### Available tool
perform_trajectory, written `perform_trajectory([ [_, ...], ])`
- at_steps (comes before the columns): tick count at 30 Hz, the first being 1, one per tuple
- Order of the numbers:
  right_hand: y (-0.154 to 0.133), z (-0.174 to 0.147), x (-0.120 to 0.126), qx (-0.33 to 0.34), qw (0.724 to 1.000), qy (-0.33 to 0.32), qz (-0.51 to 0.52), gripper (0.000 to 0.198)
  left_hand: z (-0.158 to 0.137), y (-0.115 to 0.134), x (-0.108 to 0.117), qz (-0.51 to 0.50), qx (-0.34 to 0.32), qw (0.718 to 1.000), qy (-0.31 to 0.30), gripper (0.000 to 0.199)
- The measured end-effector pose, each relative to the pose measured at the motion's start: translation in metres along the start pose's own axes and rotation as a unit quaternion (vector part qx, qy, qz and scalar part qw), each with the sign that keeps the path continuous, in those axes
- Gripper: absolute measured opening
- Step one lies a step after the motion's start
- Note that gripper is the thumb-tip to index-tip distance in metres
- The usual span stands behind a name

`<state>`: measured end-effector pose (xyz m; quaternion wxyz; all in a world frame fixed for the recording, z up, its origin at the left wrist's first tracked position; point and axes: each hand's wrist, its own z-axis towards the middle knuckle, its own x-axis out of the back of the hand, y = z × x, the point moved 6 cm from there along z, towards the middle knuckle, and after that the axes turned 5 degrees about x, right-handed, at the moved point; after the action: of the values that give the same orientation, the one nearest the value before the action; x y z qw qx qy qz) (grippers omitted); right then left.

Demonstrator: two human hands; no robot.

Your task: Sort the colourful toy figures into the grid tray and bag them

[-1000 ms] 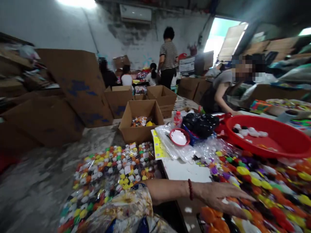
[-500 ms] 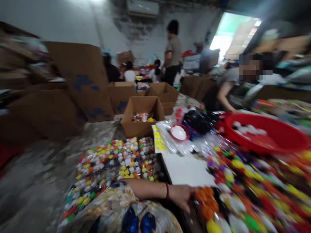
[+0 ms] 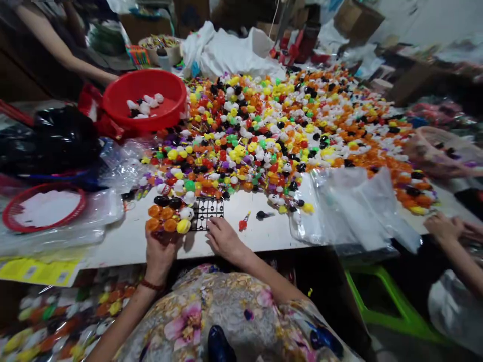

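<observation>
My left hand (image 3: pixel 160 251) is closed from below around a bunch of small plastic toy heads (image 3: pixel 166 213) in orange, black, white and yellow. To the right of the bunch, a black grid (image 3: pixel 209 207) lies on the white tabletop, its left part covered by the toys. My right hand (image 3: pixel 228 244) is at the grid's lower right corner, fingers stretched toward its squares and touching or very near them. I see nothing held in it. A red toy piece (image 3: pixel 243 224) and a black one (image 3: pixel 264 214) lie loose to its right.
Behind the hands spreads a large heap of mixed toy pieces (image 3: pixel 264 130). Clear plastic bags (image 3: pixel 350 206) lie to the right. At left are a red basin (image 3: pixel 147 118) and a red basket (image 3: pixel 45 206). A co-worker's hands (image 3: pixel 447 229) show at right, above a green stool (image 3: pixel 392 306).
The view has swung right, from the boxes to the table. One arm of mine was reaching toward the toys; now both hands are at the table's edge, the left gripping a bunch.
</observation>
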<state>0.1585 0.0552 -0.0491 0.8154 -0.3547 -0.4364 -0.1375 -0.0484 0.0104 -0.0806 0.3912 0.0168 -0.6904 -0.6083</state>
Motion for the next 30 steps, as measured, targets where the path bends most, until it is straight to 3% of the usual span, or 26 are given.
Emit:
perform_trajectory([
  [2, 0.012, -0.027, 0.024, -0.028, 0.999, 0.037, -0.009, 0.034, -0.010, -0.003, 0.008, 0.002, -0.008, 1.000, 0.024, 0.068],
  [4, 0.035, -0.053, 0.049, -0.076, 0.993, 0.078, -0.034, 0.035, -0.020, -0.006, 0.014, 0.022, -0.030, 0.999, 0.027, 0.053],
  [7, 0.075, -0.088, 0.083, -0.155, 0.973, 0.137, -0.099, 0.034, -0.036, -0.002, 0.012, 0.066, -0.133, 0.989, -0.019, 0.026],
  [11, 0.113, -0.113, 0.107, -0.214, 0.946, 0.170, -0.177, 0.032, -0.058, 0.018, -0.008, 0.073, -0.329, 0.931, -0.140, 0.014],
  [16, 0.123, -0.106, 0.096, -0.205, 0.949, 0.132, -0.201, 0.031, -0.071, 0.061, -0.036, 0.062, -0.481, 0.849, -0.209, 0.024],
  [20, 0.120, -0.094, 0.092, -0.202, 0.949, 0.131, -0.202, 0.031, -0.074, 0.089, -0.065, 0.078, -0.507, 0.823, -0.246, 0.025],
  [25, 0.144, -0.094, 0.127, -0.288, 0.908, 0.172, -0.253, 0.035, -0.080, 0.099, -0.100, 0.094, -0.516, 0.803, -0.282, 0.029],
  [27, 0.155, -0.091, 0.141, -0.320, 0.895, 0.155, -0.270, 0.034, -0.083, 0.098, -0.114, 0.110, -0.532, 0.789, -0.287, 0.032],
  [30, 0.165, -0.081, 0.149, -0.345, 0.886, 0.078, -0.300, 0.028, -0.086, 0.096, -0.135, 0.145, -0.545, 0.772, -0.293, 0.040],
])
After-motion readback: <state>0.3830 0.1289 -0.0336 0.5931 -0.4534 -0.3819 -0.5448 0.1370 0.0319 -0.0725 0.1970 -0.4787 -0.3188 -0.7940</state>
